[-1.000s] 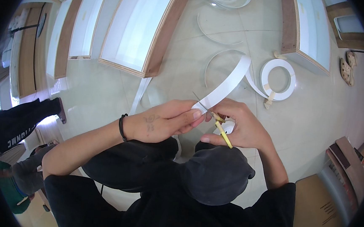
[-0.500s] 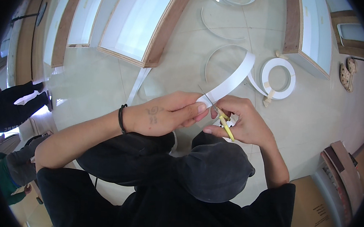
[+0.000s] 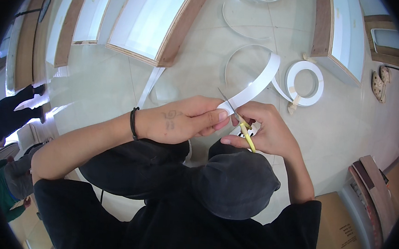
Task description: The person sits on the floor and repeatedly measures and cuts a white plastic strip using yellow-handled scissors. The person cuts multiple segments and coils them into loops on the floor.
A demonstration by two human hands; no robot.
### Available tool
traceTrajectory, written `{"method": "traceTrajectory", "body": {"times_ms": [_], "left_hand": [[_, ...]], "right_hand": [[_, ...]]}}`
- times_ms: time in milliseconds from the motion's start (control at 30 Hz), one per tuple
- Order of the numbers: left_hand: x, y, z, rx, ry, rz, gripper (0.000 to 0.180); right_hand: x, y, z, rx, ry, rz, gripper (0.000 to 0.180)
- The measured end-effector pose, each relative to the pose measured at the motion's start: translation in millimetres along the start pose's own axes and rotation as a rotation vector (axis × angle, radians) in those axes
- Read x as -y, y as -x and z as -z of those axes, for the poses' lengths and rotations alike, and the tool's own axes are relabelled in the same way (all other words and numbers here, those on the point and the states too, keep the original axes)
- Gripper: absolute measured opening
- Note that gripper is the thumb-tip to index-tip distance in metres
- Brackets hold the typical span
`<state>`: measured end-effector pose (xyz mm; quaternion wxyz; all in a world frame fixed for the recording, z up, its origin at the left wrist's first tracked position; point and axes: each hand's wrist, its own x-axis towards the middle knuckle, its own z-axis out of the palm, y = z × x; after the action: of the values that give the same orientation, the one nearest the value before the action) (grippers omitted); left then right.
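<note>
Between the thumb and fingers of my left hand (image 3: 186, 119) is pinched the end of a white flexible strip (image 3: 258, 84), which looks like edge banding. Yellow-handled scissors (image 3: 246, 133) are in my right hand (image 3: 266, 129), their blades lying across the strip just beyond my left fingertips. From there the strip rises, bends over and runs toward a white roll (image 3: 290, 82) on the floor, with bits of tan tape on it. Part of the scissor handles is hidden by my right fingers.
White-faced wooden cabinet boxes (image 3: 168, 39) stand ahead on the left, and another box (image 3: 324, 31) on the right. Curled offcuts (image 3: 225, 22) lie on the tiled floor. Clogs (image 3: 380, 84) and a cardboard sheet (image 3: 340, 227) are at the right. Other people (image 3: 13, 111) are at the left edge.
Both hands have shifted very slightly, with the scissors still across the strip. At the left, a person has moved a little.
</note>
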<state>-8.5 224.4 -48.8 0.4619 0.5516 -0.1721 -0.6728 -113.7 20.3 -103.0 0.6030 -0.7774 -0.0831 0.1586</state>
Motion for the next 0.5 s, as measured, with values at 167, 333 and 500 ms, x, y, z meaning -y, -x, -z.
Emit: {"method": "traceTrajectory", "body": {"times_ms": [167,333,500], "left_hand": [[0.8,0.1,2.7,0.006,0.024,0.013,0.031],[11.7,-2.3,2.5,-0.023,-0.016,0.066,0.03],[-30.3,20.6,12.7,-0.037,-0.02,-0.026,0.029]], "right_hand": [[5.1,0.2,3.5,0.066,-0.006,-0.203,0.046],[-3.9,4.6,-6.2,0.059,-0.085,-0.234,0.046],[-71.8,22.1,-40.0,-0.212,0.189,-0.457,0.054]]}}
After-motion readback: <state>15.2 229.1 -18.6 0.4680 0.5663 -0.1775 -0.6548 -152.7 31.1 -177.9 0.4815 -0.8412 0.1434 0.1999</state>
